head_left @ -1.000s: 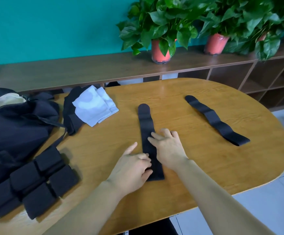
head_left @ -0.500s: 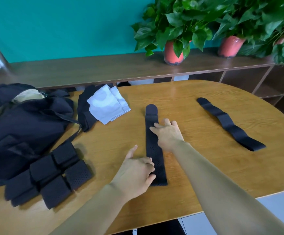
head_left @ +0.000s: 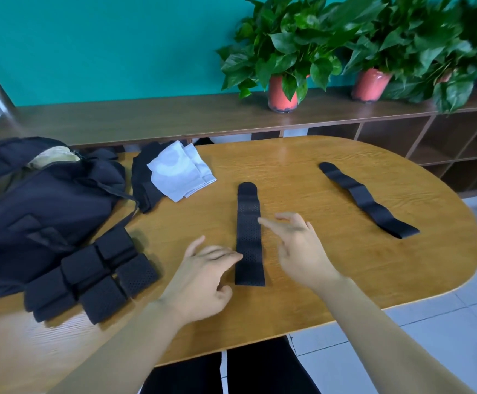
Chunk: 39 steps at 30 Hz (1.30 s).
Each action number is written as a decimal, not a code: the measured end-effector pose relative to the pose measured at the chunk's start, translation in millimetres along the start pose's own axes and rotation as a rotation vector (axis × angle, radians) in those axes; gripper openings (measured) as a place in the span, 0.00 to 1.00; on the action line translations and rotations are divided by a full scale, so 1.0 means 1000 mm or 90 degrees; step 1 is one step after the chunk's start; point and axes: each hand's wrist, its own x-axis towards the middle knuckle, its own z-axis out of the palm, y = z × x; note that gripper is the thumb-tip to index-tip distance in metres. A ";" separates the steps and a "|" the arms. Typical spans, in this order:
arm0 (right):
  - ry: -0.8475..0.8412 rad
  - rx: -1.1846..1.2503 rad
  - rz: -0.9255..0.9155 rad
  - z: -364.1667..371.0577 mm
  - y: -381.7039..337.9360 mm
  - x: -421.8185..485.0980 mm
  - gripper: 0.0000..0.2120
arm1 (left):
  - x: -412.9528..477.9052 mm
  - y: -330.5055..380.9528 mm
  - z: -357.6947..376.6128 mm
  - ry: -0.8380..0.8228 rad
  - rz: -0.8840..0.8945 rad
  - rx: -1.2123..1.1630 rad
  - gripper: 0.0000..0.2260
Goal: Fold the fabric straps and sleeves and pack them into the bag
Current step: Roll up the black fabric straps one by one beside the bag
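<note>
Strap (head_left: 249, 237) flat on desk (head_left: 331, 294), running straight away from body, btwn both hands. L hand (head_left: 203, 280) wide, fingers straight, tips at strap's left edge, prob. touching; nothing gripped. R hand (head_left: 297, 245) wide too, fingers spread, blurred, just right of strap w/ index tip over its edge; can't tell if touching. 2nd strap (head_left: 368, 200) well right of R hand, wavy, not smoothed. Sleeves (head_left: 180, 174), white, beyond L hand and to its left. Bag (head_left: 41, 206) far left of L hand, open at top. Folded bundles (head_left: 89, 280) just left of L hand.

Prob. step: about to start folding strap; nothing pinched yet.

Risks from here:
- Grabbing only one corner → skewed fold, ends mismatched, lumpy bundle.
- Perforated, grippy-looking face; maybe hook-and-loop at rounded far end (unsure) → snagging on itself mid-fold, sticking off-line.
- Springy-looking fabric → likely popping open once released; needs pressing w/ L hand during fold by R hand.
- Sweeping L hand outward → knocking bundles, undoing them.
- 2nd strap far off to the right → easy to overlook, left unpacked.
</note>
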 end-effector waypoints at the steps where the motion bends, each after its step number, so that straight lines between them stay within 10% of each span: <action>1: -0.008 0.010 -0.002 0.001 -0.001 -0.012 0.33 | -0.002 0.003 0.001 -0.011 0.004 -0.001 0.29; 8: -0.048 0.032 0.018 0.041 0.009 -0.045 0.30 | 0.003 0.014 0.026 0.079 -0.039 -0.063 0.17; 18: 0.207 0.021 0.197 0.072 -0.007 -0.025 0.05 | 0.023 0.021 0.024 0.090 -0.216 -0.116 0.20; 31: 0.240 -0.105 0.196 0.085 -0.008 -0.014 0.08 | 0.042 0.014 0.027 -0.012 -0.256 -0.074 0.27; 39: 0.234 -0.152 0.164 0.087 -0.008 -0.012 0.11 | 0.034 0.015 0.030 0.105 -0.163 0.092 0.15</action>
